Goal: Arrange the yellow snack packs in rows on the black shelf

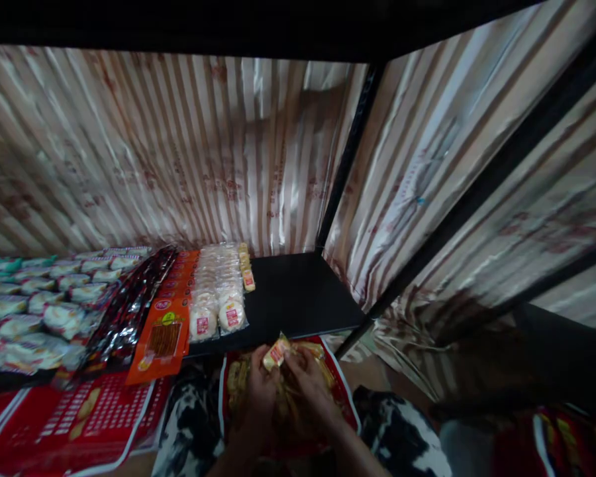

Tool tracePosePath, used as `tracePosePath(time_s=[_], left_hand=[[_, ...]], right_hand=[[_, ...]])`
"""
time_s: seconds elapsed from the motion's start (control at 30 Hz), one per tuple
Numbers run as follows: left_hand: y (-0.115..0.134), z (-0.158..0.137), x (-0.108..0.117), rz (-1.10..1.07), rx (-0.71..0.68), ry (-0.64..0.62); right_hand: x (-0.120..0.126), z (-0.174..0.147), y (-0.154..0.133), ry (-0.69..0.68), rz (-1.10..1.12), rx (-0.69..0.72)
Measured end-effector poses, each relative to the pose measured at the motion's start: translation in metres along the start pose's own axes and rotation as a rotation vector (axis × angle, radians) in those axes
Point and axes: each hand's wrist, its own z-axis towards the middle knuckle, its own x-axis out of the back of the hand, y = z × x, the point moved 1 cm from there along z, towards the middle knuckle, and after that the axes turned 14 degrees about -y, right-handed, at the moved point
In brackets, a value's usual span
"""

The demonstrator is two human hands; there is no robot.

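My left hand [261, 383] and my right hand [308, 379] are close together, with their fingers closed on one small wrapped snack packet [276, 354]. It is yellowish with a red-and-white label and lies between my fingertips. Below them, an opened red bag [346, 395] with a white edge contains several more yellowish packets [236, 382]. Just beyond the bag is a black shelf [293, 291]. A short row of similar small packets [248, 279] lines its goods, beside two rows of clear-wrapped round white crackers [232, 314].
Orange snack packs [161, 338], dark shiny packs [124, 318] and white-wrapped snacks [64, 318] fill the shelf's left side. A red printed bag [89, 417] lies below them. Black posts [350, 156] stand at the corner before striped sheeting [218, 146]. Another red bag [571, 440] sits at lower right.
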Motion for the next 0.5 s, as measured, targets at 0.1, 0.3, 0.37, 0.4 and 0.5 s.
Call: tracePosePath(time_s=[0.1,0.3,0.37,0.4,0.5], left_hand=[[0.013,0.004,-0.005,0.013,-0.010,-0.036],[0.034,0.025,-0.002,0.309,-0.009,0.098],[0.037,0.035,0.000,0.390,-0.009,0.166],[0.037,0.041,0.000,0.405,-0.010,0.184],[0.034,0.058,0.001,0.373,-0.001,0.187]], right_hand=[[-0.009,0.020,-0.013,-0.040,0.151,-0.049],[-0.020,0.071,-0.027,-0.014,0.273,0.061],[-0.022,0.091,-0.031,0.013,0.236,0.120],[-0.024,0.101,-0.032,0.019,0.208,0.148],[-0.032,0.129,-0.037,0.014,0.095,0.214]])
